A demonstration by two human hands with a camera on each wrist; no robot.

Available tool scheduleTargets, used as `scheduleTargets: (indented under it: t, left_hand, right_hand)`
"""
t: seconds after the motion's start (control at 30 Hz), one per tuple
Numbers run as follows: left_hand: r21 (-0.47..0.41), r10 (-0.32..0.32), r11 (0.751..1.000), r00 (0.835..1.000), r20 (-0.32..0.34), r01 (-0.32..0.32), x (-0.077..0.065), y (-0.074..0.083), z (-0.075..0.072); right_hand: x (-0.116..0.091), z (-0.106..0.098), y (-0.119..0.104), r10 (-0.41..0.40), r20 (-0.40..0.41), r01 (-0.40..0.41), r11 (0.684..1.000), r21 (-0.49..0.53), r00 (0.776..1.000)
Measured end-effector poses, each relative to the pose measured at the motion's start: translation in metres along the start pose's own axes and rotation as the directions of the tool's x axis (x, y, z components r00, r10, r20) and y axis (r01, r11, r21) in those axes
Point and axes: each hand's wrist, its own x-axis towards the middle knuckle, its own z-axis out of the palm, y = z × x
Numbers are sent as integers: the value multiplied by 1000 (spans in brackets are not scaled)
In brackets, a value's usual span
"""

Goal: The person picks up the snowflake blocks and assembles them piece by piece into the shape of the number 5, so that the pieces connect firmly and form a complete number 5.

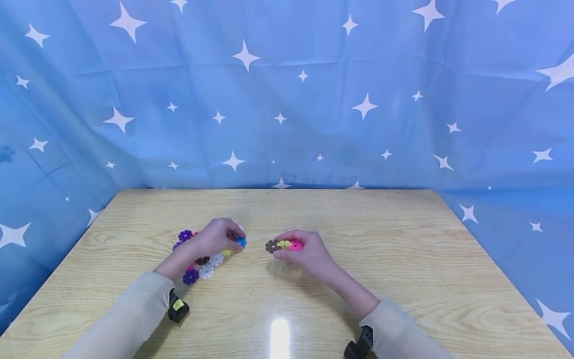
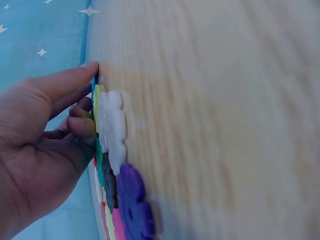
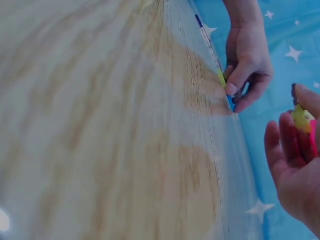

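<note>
My left hand (image 1: pixel 217 239) pinches a blue snowflake disc (image 1: pixel 241 241) between thumb and fingers at the right end of a spread of notched plastic discs. In the left wrist view, white (image 2: pixel 113 125) and purple (image 2: pixel 134 200) discs lie flat just under that hand. Across from it, my right hand (image 1: pixel 309 253) grips a short row of joined discs: brown (image 1: pixel 271 246), yellow-green (image 1: pixel 283 244) and pink (image 1: pixel 296 245). This row is held up off the tabletop, as the right wrist view shows; part of the pink disc is hidden by the fingers.
Several more discs, among them purple (image 1: pixel 190 276), white (image 1: pixel 207 271) and black (image 1: pixel 202 261), lie below and left of the left hand on the wooden table (image 1: pixel 403 239). A blue curtain (image 1: pixel 287 99) with white stars hangs behind the table's far edge.
</note>
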Motion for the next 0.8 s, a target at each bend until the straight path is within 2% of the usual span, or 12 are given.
scheduleTargets:
  t: [0.43,0.6,0.8]
  left_hand:
    - [-28,-51,998,998,48,52,-2,0,-7]
    - [-14,-51,999,998,29,51,-2,1,-6]
    - [45,-8,999,1000,-16,9,-4,7,-1]
  right_hand:
    - [2,5,0,-26,27,26,999,-26,999]
    - [2,5,1,-17,28,17,1000,-16,999]
    - [0,3,1,-9,18,9,1000,-19,1000]
